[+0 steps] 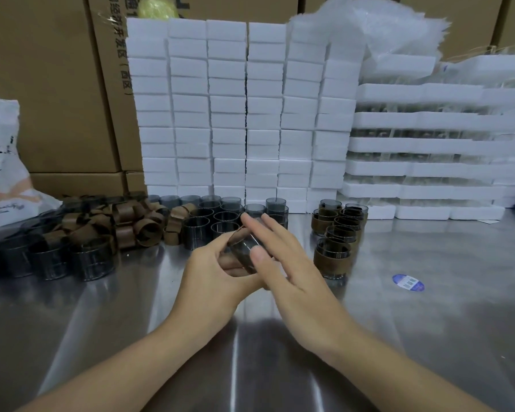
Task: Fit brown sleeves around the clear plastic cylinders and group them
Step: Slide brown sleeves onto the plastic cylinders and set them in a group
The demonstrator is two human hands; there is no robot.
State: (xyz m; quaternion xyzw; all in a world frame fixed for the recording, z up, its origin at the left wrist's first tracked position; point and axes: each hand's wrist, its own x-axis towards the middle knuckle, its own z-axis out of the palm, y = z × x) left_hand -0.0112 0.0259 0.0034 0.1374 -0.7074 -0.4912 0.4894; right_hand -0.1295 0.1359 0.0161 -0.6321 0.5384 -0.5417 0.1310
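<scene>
Head view: Over the middle of the steel counter (137, 310), the left hand (211, 269) curls around a clear cylinder (241, 248), holding it tilted off the surface. The right hand (283, 263) lies across it with fingers straight and thumb pressed flat on its wall. The cylinder looks smoky and see-through; a brownish edge shows at its upper rim, but whether a sleeve sits around it cannot be told.

Toward the far right edge, stacked foam trays (414, 144) hold clear items between their layers. A white plastic bag (0, 162) sits at the far left; its contents are hidden.

Loose brown sleeves (131, 226) are heaped at far left, with bare cylinders (217, 217) upright just beside them. Sleeved cylinders (336, 230) stand grouped right of the hands. White foam blocks (235, 114) are piled along the far edge before cardboard boxes (57, 84).
</scene>
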